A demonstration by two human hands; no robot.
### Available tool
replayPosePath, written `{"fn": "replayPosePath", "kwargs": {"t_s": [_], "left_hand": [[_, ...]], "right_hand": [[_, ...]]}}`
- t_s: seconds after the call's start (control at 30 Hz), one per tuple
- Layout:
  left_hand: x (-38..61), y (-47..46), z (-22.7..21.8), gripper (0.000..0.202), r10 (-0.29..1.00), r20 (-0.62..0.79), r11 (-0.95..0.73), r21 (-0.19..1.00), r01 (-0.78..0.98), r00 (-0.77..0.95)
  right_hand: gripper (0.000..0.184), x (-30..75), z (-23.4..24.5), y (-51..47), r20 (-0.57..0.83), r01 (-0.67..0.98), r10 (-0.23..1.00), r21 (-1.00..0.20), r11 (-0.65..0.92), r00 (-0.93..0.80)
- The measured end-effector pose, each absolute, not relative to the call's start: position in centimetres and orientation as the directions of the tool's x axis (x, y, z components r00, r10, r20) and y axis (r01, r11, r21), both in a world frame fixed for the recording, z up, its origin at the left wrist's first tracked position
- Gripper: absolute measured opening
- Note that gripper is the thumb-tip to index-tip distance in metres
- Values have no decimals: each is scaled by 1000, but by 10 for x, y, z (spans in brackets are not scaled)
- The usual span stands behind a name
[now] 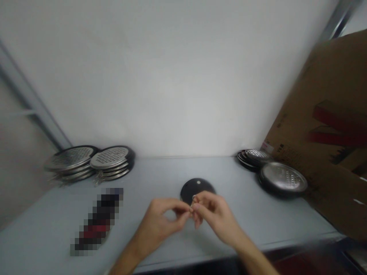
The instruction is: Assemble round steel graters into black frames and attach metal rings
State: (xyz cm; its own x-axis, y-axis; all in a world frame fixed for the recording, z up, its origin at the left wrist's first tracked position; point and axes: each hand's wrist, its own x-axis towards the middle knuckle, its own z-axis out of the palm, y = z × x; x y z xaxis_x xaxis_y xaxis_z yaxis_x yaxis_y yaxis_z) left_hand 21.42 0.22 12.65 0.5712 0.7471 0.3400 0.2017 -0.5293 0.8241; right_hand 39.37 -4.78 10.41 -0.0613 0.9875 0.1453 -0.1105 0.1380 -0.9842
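Observation:
My left hand (166, 219) and my right hand (212, 214) meet above the front middle of the table, fingertips pinched together. Between them is a small, shiny, ring-like metal piece (194, 197); its exact kind is too small and blurred to tell. Just behind the fingers lies a round black disc (189, 188) with a pale spot near its far edge. My right hand covers part of this disc in the view.
Two stacks of round perforated metal graters (110, 157), (73, 158) stand at the back left. More round graters (282, 177) lie at the back right beside a large cardboard box (323, 160). A pixelated dark and red object (97, 223) rests on the grey table (155, 179), left.

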Motion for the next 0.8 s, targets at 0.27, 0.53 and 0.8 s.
{"fn": "replayPosePath", "kwargs": {"t_s": [0.27, 0.53, 0.8], "left_hand": [[221, 4, 113, 15, 713, 513, -676, 684, 275, 478], [218, 9, 103, 20, 484, 655, -873, 312, 375, 580], [215, 8, 105, 19, 400, 639, -901, 141, 411, 657]], "right_hand": [[45, 391, 99, -44, 122, -148, 992, -981, 126, 36], [24, 393, 93, -46, 262, 215, 964, -945, 245, 54], [13, 395, 87, -48, 329, 439, 944, -852, 285, 26]]}}
